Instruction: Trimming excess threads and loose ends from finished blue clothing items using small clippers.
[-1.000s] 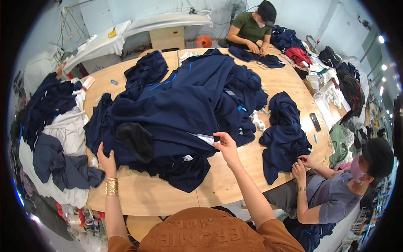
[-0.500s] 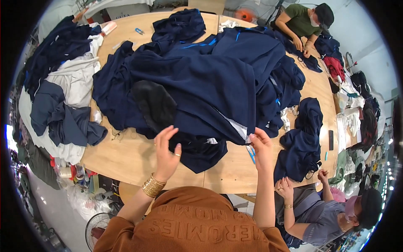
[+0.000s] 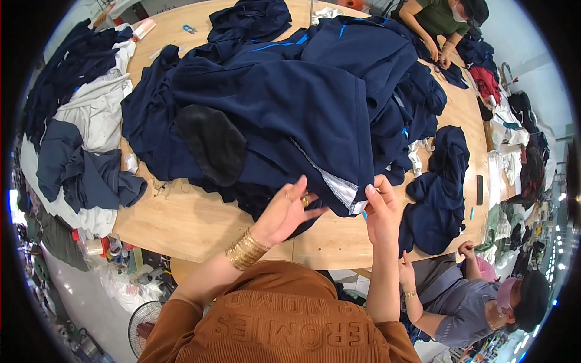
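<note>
A navy blue garment (image 3: 284, 97) lies spread over a heap of similar dark cloth on the wooden table (image 3: 200, 236). My right hand (image 3: 381, 209) pinches its near right corner, thumb on top, beside a white patch (image 3: 340, 187) edged with overlock stitching. My left hand (image 3: 283, 212), a gold bracelet at its wrist, is open with fingers spread. It hovers by the garment's near edge and holds nothing. An oval black cloth piece (image 3: 212, 142) shows on the garment's left part.
Grey garments (image 3: 91, 169) and white cloth (image 3: 100, 109) lie at the left. Blue snips (image 3: 189, 28) are at the far left of the table. Another navy garment (image 3: 445, 187) lies at the right. One co-worker (image 3: 472, 308) sits near right, another (image 3: 433, 24) works far right.
My left hand has moved right along the near edge, toward my right hand. The pinched corner has shifted slightly right and nearer to me.
</note>
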A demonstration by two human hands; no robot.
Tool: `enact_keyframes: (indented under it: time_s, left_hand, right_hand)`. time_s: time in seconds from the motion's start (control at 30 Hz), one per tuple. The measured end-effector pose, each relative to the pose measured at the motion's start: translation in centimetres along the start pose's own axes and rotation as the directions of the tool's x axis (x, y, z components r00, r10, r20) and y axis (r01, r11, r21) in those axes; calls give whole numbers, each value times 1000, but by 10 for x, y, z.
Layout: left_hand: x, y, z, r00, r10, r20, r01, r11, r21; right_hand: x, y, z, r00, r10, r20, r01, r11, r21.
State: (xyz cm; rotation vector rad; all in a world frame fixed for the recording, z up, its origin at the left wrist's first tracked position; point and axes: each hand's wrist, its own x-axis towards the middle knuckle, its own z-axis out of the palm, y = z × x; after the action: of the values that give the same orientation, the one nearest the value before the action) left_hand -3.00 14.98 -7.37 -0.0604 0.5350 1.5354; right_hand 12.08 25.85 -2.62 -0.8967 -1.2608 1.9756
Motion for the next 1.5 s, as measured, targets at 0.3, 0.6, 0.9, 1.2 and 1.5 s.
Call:
enact_keyframes:
  time_s: [0.3, 0.6, 0.9, 1.2, 1.5]
  left_hand:
    - [-9, 14, -2, 998, 68, -1, -67, 997, -38]
    - [-24, 17, 4, 995, 84, -45, -83, 996, 12]
    - [-23, 12, -6, 992, 110, -66, -116, 989, -95]
    - [-2, 55, -5, 989, 127, -72, -142, 953, -268]
    - [-11, 67, -18, 878, 391, -278, -434, 894, -112]
  right_hand:
    - [-6, 8, 6, 992, -20, -124, 19, 1000, -10]
    - [-9, 6, 14, 995, 32, -95, -32, 999, 2]
    - [-16, -1, 7, 997, 50, -61, -58, 989, -139]
    - [-29, -2, -17, 953, 171, 251, -47, 898, -437]
    - [-32, 13, -35, 980, 157, -119, -161, 987, -25]
